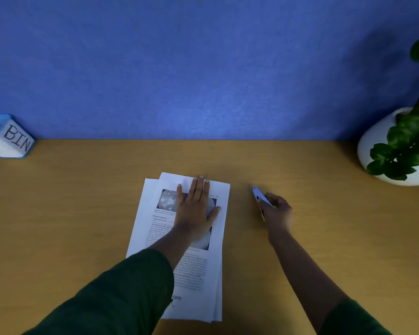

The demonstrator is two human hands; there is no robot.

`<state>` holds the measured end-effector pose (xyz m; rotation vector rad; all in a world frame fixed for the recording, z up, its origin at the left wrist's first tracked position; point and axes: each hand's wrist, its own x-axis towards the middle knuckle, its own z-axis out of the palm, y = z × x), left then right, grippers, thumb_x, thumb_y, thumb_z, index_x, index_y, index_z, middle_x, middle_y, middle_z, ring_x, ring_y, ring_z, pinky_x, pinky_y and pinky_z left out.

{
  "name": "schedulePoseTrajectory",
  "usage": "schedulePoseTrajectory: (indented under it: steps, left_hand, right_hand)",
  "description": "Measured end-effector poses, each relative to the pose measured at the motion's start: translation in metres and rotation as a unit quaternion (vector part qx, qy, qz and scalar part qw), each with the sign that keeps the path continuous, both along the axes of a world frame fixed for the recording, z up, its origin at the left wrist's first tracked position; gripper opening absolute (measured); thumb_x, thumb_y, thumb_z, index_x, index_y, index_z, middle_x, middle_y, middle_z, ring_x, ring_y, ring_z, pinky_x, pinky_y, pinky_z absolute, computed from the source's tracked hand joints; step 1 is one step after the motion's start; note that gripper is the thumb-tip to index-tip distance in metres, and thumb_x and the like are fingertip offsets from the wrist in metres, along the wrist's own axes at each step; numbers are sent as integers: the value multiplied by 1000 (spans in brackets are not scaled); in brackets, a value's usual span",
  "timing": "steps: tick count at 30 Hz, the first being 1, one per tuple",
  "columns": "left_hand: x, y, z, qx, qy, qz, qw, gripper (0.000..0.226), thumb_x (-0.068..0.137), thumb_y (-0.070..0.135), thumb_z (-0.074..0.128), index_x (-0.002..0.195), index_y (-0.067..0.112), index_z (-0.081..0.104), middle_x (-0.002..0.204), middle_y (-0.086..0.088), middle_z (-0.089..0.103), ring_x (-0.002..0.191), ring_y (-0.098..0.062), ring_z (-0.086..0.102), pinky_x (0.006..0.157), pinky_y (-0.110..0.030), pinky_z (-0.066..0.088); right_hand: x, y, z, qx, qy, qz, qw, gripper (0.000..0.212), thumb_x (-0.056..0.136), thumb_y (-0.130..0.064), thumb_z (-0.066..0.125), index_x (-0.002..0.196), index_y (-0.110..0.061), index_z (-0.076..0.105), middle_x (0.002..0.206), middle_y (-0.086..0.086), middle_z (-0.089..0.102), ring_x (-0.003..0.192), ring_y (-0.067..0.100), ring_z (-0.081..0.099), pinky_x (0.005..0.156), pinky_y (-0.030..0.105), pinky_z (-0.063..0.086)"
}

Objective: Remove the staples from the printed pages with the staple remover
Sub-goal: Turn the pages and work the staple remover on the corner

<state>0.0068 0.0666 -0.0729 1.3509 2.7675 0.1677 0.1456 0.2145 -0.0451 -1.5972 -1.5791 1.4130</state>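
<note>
Single head-worn wide-angle view, looking forward and steeply down from close above the tan wooden desk (82,226), facing the blue fabric partition (203,68) beyond the flat left hand (194,209) and the closed right hand (277,210).

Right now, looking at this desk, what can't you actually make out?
All from the head view:
- Staples in the printed pages: too small, and the left hand lies flat over the upper part.
- Staple remover: the right hand covers its rear, and it is blurred.
- Box marked BIN: cut off by the left edge; contents unseen.
- Potted plant: cut off by the right edge.
</note>
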Motion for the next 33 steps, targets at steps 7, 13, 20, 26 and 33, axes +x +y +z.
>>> schedulePoseTrajectory:
  steps: [7,13,20,26,33]
  left_hand:
    - [43,-20,8,53,-32,60,996,76,89,55,38,147,8,25,157,-12,20,145,-28,19,114,-57,11]
    - [84,-45,-1,-27,-72,70,995,82,88,64,25,151,18,-1,160,-6,-7,148,-23,-6,114,-54,-11]
    - [75,-58,9,-80,-94,2,992,79,91,60,28,150,19,-5,160,-4,-14,147,-21,-12,114,-55,-7]
    - [71,-58,21,-113,-134,-21,984,81,91,59,34,150,19,-4,159,-3,-16,147,-20,-14,115,-55,-5]
    - [69,-66,23,-123,-145,-58,980,82,91,56,39,151,20,-3,159,-1,-16,147,-19,-15,116,-54,-5]
  right_hand:
    - [42,-3,-4,-35,21,-44,998,18,77,-22,73,93,-16,67,99,3,67,88,19,59,78,34,45]
    - [63,-13,4,-80,74,-56,992,17,78,-16,73,91,-11,64,89,6,62,83,20,55,72,32,41]
    - [85,-21,9,-115,88,-92,985,19,77,-16,73,67,-20,58,71,-4,60,61,8,53,59,23,43]
    - [92,-27,9,-77,29,-112,990,15,73,-22,76,81,-14,66,73,-2,61,64,13,54,56,25,43]
    - [93,-22,15,-5,-127,-50,991,25,73,-35,71,96,-26,70,78,-4,64,70,18,58,60,25,45]
